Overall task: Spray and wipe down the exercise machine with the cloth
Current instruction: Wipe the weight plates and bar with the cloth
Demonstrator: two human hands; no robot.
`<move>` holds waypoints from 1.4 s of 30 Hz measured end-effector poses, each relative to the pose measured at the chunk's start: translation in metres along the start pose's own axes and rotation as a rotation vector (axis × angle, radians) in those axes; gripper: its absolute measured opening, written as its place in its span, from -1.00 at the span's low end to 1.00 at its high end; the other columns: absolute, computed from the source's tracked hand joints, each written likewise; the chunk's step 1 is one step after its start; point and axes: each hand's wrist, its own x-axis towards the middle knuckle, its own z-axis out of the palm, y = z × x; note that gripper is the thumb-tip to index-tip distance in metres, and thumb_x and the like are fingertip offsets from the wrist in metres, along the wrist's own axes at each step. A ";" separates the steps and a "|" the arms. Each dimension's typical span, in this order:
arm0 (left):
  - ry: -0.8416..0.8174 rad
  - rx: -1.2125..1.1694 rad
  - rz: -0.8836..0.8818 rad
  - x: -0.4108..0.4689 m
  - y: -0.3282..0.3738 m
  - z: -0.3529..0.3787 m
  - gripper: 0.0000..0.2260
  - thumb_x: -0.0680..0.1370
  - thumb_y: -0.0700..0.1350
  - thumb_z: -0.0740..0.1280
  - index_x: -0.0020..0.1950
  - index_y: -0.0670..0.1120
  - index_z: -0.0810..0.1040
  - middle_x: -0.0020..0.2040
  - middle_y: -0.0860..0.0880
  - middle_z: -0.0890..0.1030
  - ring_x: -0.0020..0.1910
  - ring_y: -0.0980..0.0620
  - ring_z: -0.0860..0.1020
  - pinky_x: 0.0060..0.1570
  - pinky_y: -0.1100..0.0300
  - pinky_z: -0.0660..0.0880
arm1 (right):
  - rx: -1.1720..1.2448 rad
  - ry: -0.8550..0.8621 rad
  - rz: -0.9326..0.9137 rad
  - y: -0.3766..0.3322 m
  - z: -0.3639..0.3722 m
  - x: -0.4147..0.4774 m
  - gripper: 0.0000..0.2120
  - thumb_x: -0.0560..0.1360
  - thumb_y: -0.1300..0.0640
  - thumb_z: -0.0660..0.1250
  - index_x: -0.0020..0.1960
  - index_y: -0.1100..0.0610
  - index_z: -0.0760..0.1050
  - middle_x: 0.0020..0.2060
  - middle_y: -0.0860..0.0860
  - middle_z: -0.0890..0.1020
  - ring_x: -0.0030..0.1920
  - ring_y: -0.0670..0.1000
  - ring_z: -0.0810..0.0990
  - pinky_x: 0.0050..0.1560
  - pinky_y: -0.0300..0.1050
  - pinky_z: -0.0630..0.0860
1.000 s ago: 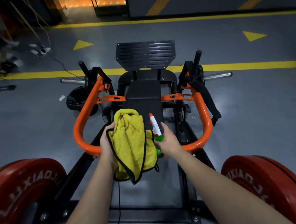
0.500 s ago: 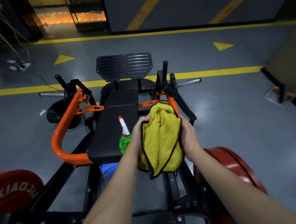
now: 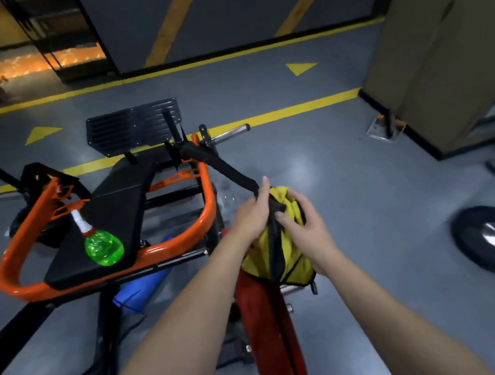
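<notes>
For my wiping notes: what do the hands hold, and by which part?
Left hand and right hand grip the yellow cloth from either side, bunched round the end of the black strap.

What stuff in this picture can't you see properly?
All head view.
End of the black strap: covered by the left hand and yellow cloth.
Left hand's grip: fingers mostly behind the hand itself.
Blue thing below the seat pad: mostly hidden by it.
Black disc on the right: blurred, cut by the edge.

Spray bottle (image 3: pixel 104 250) on machine pad (image 3: pixel 116 208) (cloth (image 3: pixel 289 257) to its right)
</notes>
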 end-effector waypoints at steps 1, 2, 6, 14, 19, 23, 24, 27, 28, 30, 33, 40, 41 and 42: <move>0.011 0.154 0.003 0.000 -0.004 0.004 -0.14 0.53 0.55 -0.16 0.13 -0.08 0.64 0.17 -0.08 0.64 0.20 -0.09 0.57 0.26 0.00 0.43 | -0.008 0.023 0.027 0.013 -0.007 -0.003 -0.58 0.59 0.20 0.39 0.39 -0.05 0.44 0.18 -0.27 0.57 0.07 -0.48 0.52 0.14 -0.45 0.49; 0.053 0.359 0.013 0.003 -0.011 0.004 -0.19 0.55 0.52 -0.18 -0.04 -0.06 0.62 0.09 -0.10 0.66 0.17 -0.12 0.58 0.22 -0.02 0.44 | 0.005 0.031 0.069 0.026 -0.012 -0.006 -0.60 0.58 0.23 0.38 0.37 -0.04 0.48 0.18 -0.24 0.59 0.08 -0.45 0.53 0.21 -0.36 0.50; 0.240 0.926 -0.014 0.023 -0.057 0.004 -0.41 0.60 0.43 -0.01 0.28 0.08 0.57 0.39 -0.08 0.53 0.44 -0.18 0.37 0.37 -0.14 0.24 | 0.077 -0.022 0.218 0.061 -0.028 -0.023 -0.62 0.58 0.20 0.36 0.34 -0.11 0.51 0.18 -0.15 0.64 0.16 -0.19 0.62 0.21 -0.19 0.57; 0.230 0.723 -0.322 0.019 -0.090 0.036 -0.25 0.60 0.45 -0.03 0.69 0.07 0.03 0.69 -0.14 -0.03 0.59 -0.31 0.12 0.52 -0.26 0.16 | 0.237 -0.076 0.469 0.126 -0.004 -0.023 -0.62 0.66 0.17 0.25 0.38 -0.20 0.47 0.21 -0.14 0.64 0.14 -0.13 0.65 0.13 -0.18 0.60; 0.271 0.844 -0.244 0.021 -0.093 0.055 -0.23 0.58 0.43 0.05 0.69 0.10 -0.03 0.69 -0.07 -0.02 0.56 -0.31 0.12 0.47 -0.16 0.22 | 0.381 -0.186 0.585 0.138 0.027 0.015 -0.35 0.37 -0.38 0.43 0.31 0.01 0.59 0.18 0.01 0.69 0.21 0.00 0.64 0.32 -0.01 0.51; 0.195 0.830 -0.264 0.033 -0.091 0.046 -0.40 0.63 0.33 0.03 0.65 0.29 -0.03 0.70 -0.05 -0.03 0.56 -0.32 0.11 0.48 -0.15 0.21 | 0.253 -0.182 0.547 0.143 0.045 0.057 -0.53 0.44 -0.17 0.49 0.23 0.08 0.62 0.15 0.05 0.70 0.21 0.05 0.65 0.34 0.09 0.52; 0.187 0.828 -0.256 0.036 -0.089 0.045 -0.42 0.63 0.33 0.03 0.64 0.32 -0.01 0.70 -0.05 -0.02 0.56 -0.31 0.11 0.47 -0.15 0.21 | 0.235 -0.167 0.544 0.146 0.045 0.064 -0.71 0.51 -0.05 0.45 0.15 0.08 0.63 0.08 0.06 0.71 0.16 0.07 0.65 0.32 0.09 0.53; 0.181 0.814 -0.268 0.045 -0.086 0.041 -0.45 0.63 0.25 0.08 0.63 0.35 0.05 0.69 -0.03 0.03 0.56 -0.30 0.14 0.45 -0.13 0.24 | 0.256 -0.122 0.554 0.143 0.038 0.052 -0.89 0.57 0.09 0.35 -0.10 0.07 0.62 -0.23 -0.05 0.69 -0.15 -0.12 0.65 0.05 -0.07 0.57; 0.177 0.807 -0.275 0.048 -0.084 0.040 -0.45 0.63 0.23 0.09 0.62 0.35 0.07 0.69 -0.03 0.04 0.56 -0.30 0.14 0.45 -0.13 0.25 | 0.229 -0.109 0.547 0.139 0.033 0.036 -0.85 0.59 0.12 0.33 -0.15 0.06 0.60 -0.32 -0.12 0.65 -0.26 -0.23 0.60 -0.07 -0.18 0.53; 0.177 0.811 -0.282 0.050 -0.083 0.039 -0.46 0.63 0.22 0.09 0.62 0.35 0.08 0.69 -0.03 0.06 0.56 -0.31 0.16 0.44 -0.13 0.26 | 0.190 -0.087 0.528 0.136 0.021 -0.004 -0.84 0.58 0.14 0.34 -0.18 0.05 0.58 -0.40 -0.19 0.61 -0.33 -0.30 0.54 -0.17 -0.27 0.46; 0.187 0.821 -0.261 0.050 -0.084 0.040 -0.48 0.64 0.26 0.06 0.62 0.36 0.09 0.68 -0.03 0.08 0.55 -0.32 0.17 0.43 -0.13 0.27 | 0.188 -0.102 0.501 0.140 0.013 -0.041 -0.89 0.49 0.13 0.32 -0.12 0.07 0.63 -0.27 -0.19 0.66 -0.20 -0.21 0.58 -0.07 -0.29 0.50; 0.219 0.825 -0.236 0.048 -0.087 0.042 -0.49 0.66 0.30 0.03 0.62 0.34 0.12 0.68 -0.03 0.10 0.53 -0.30 0.20 0.43 -0.12 0.26 | 0.179 -0.090 0.513 0.134 0.052 0.080 -0.83 0.60 0.13 0.30 0.00 0.17 0.65 -0.18 0.00 0.66 -0.05 0.00 0.59 -0.02 -0.12 0.49; 0.225 0.825 -0.234 0.048 -0.087 0.042 -0.50 0.66 0.30 0.01 0.62 0.33 0.13 0.68 -0.03 0.11 0.52 -0.31 0.20 0.43 -0.12 0.26 | 0.205 -0.093 0.495 0.133 0.052 0.079 -0.84 0.58 0.11 0.31 -0.07 0.12 0.64 -0.23 -0.02 0.65 -0.11 -0.03 0.59 -0.05 -0.11 0.49; 0.228 0.821 -0.234 0.048 -0.087 0.042 -0.51 0.66 0.29 0.00 0.62 0.34 0.13 0.68 -0.03 0.12 0.51 -0.31 0.21 0.43 -0.12 0.26 | 0.210 -0.098 0.459 0.129 0.047 0.068 -0.85 0.58 0.11 0.31 -0.10 0.09 0.62 -0.24 -0.04 0.64 -0.15 -0.08 0.59 -0.05 -0.13 0.50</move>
